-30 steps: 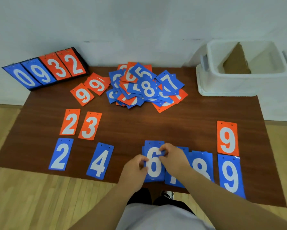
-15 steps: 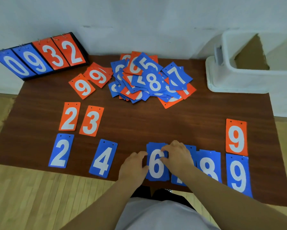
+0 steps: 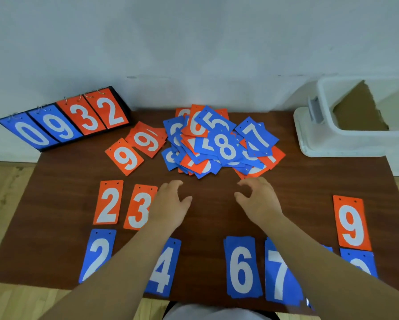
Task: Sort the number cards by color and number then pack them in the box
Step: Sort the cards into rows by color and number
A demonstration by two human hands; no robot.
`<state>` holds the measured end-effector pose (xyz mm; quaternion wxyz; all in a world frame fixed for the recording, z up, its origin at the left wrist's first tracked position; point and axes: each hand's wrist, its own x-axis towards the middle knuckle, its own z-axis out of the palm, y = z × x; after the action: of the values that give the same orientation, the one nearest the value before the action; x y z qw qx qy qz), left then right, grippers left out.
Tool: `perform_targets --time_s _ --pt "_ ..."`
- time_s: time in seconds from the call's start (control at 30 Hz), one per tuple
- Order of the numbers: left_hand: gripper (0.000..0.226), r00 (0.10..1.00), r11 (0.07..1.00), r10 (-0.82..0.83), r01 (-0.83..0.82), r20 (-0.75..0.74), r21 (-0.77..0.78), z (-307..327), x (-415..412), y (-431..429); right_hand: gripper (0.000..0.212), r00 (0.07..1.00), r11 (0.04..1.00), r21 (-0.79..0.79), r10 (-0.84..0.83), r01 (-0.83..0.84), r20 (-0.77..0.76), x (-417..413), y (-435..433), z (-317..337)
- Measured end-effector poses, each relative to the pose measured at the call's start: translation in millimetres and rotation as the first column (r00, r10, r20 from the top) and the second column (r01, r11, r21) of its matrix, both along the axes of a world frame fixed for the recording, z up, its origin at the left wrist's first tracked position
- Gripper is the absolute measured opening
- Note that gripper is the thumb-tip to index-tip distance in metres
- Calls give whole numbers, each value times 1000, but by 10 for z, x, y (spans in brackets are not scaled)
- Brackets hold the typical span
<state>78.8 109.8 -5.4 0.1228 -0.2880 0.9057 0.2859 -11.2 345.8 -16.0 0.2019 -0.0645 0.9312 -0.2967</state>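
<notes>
A mixed heap of blue and orange number cards (image 3: pixel 219 144) lies at the table's back middle. Two orange 9 cards (image 3: pixel 137 146) lie left of it. Sorted cards lie near me: orange 2 (image 3: pixel 108 205), orange 3 (image 3: pixel 139 207), blue 2 (image 3: pixel 97 255), blue 4 (image 3: pixel 164 269), blue 6 (image 3: pixel 242 266), blue 7 (image 3: pixel 279 271), orange 9 (image 3: pixel 352 224) and a partly hidden blue card (image 3: pixel 360 262) below it. My left hand (image 3: pixel 170 204) and my right hand (image 3: pixel 258 199) hover empty just short of the heap, fingers loosely curled. The white box (image 3: pixel 328 139) stands at the back right.
A black flip scoreboard (image 3: pixel 62 121) showing 0 9 3 2 leans at the back left corner. A brown cardboard piece (image 3: pixel 360 112) sits inside the white box. The wall runs right behind the table (image 3: pixel 217 218); wooden floor lies on both sides.
Both hands have let go of the blue 6 stack at the front edge and moved forward toward the heap. My head has tilted up a little.
</notes>
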Motion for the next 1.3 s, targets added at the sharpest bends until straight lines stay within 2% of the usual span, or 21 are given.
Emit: perform_targets --time_s 0.23,0.37,0.53,0.67,0.8,1.0,1.07,1.13,1.23,1.3 --pt "59 995 998 -65 65 -78 -2 -19 -750 -256 27 976 973 -82 -218 215 -24 -577 -228 7" --pt "58 994 999 -46 46 -96 2 -126 -1230 -227 35 959 959 -20 -283 282 -12 -942 -230 -105" --pt "62 995 999 52 -50 -85 21 -344 -1702 -139 43 959 947 159 -282 280 -8 -1284 -333 -255" --pt "69 994 995 94 -96 -51 -36 -516 -1861 -82 50 947 925 203 -308 321 -92 -1650 -309 -319" --pt "73 989 992 123 -124 -80 -3 -641 -1920 -46 60 964 927 267 -259 264 -54 -1902 -230 -441" --pt "45 968 980 168 -143 -189 139 -671 -1865 -80 54 963 898 360 -269 254 -9 -1920 -146 -393" --pt "39 968 974 192 -168 -162 150 -620 -1845 -99 47 952 897 332 -307 292 -9 -1866 -104 -405" --pt "42 964 968 215 -189 -157 166 -589 -1805 -131 37 936 902 261 -352 343 -13 -1795 -46 -430" --pt "44 958 956 249 -219 -141 197 -546 -1691 -214 20 888 886 72 -460 458 23 -1677 26 -399" --pt "44 957 948 275 -252 -98 195 -513 -1577 -278 14 832 830 -54 -553 555 47 -1569 60 -339"
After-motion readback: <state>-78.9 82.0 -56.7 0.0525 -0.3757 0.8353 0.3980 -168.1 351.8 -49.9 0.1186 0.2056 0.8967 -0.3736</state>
